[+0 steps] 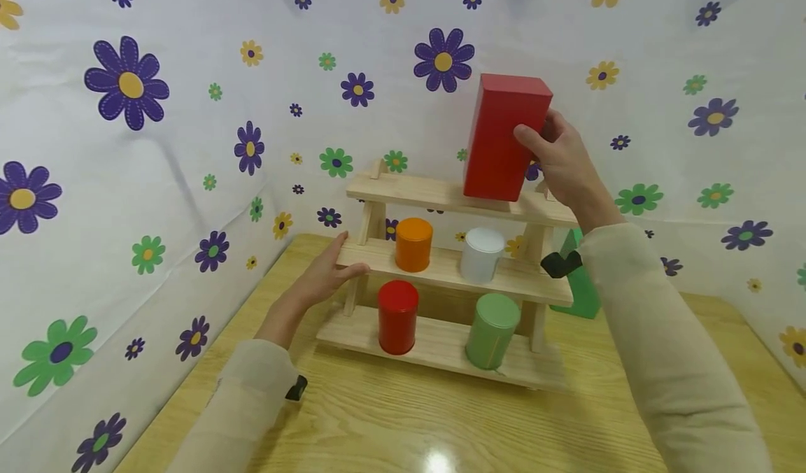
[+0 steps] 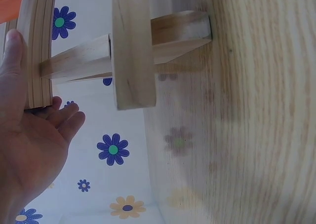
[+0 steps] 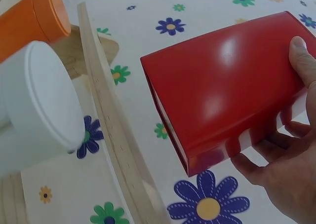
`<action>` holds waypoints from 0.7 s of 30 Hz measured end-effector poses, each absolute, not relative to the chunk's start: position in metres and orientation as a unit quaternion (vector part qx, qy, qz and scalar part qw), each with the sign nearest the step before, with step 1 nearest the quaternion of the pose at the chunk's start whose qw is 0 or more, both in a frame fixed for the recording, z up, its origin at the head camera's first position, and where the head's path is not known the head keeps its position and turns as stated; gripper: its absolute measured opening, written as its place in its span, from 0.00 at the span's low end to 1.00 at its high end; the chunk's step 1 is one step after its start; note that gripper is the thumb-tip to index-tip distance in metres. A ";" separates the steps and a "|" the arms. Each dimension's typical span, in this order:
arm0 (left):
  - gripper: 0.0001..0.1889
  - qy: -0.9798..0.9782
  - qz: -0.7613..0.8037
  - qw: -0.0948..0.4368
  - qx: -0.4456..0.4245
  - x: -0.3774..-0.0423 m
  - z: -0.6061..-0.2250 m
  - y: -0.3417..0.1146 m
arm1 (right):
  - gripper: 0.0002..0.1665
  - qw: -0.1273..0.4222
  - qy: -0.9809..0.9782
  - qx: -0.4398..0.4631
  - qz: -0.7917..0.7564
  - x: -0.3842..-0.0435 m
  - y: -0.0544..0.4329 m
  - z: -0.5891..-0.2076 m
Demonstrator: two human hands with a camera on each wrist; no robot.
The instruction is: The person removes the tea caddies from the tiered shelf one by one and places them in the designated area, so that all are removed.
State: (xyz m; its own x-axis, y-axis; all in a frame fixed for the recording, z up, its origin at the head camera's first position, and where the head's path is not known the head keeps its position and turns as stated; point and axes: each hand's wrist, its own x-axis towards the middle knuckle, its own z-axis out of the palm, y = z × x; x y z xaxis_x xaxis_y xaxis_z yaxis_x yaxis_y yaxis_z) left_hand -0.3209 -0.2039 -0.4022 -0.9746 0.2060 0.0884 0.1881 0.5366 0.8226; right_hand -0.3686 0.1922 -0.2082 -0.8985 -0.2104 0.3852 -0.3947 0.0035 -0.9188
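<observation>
My right hand (image 1: 567, 158) grips a red box (image 1: 504, 137), thumb on its front and fingers around the side. The box is upright above the top tier of a wooden three-tier shelf (image 1: 403, 189); in the right wrist view a gap shows between the red box (image 3: 222, 86) and the shelf edge (image 3: 113, 120). My left hand (image 1: 321, 273) holds the left end of the middle tier, its thumb (image 2: 12, 51) on one side and its fingers on the other. An orange can (image 1: 413, 245) and a white can (image 1: 482, 255) stand on that tier.
On the bottom tier stand a red can (image 1: 398, 318) and a green can (image 1: 493, 331). A dark green object (image 1: 582, 291) stands on the wooden table (image 1: 378, 424) behind the shelf's right end, partly hidden by the right sleeve. Flower-patterned cloth (image 1: 189, 109) hangs close behind and at the left.
</observation>
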 end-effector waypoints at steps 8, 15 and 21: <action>0.57 0.876 0.467 0.004 0.117 -0.320 -0.403 -0.206 | 0.39 0.079 -0.699 0.218 0.677 -0.364 0.221 -0.207; 0.54 0.874 0.470 0.003 0.123 -0.319 -0.402 -0.204 | 0.36 0.088 -0.684 0.226 0.688 -0.359 0.245 -0.208; 0.55 0.872 0.474 0.006 0.124 -0.318 -0.402 -0.203 | 0.36 0.094 -0.669 0.234 0.699 -0.353 0.265 -0.208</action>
State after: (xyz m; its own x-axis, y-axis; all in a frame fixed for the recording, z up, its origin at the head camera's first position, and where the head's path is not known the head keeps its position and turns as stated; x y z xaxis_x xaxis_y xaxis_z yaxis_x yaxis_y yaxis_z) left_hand -0.3185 -0.2029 -0.4018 -0.9690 0.2228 0.1069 0.2108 0.5193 0.8282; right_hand -0.3530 0.2655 -0.2076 -0.8727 -0.1827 0.4527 -0.4443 -0.0871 -0.8916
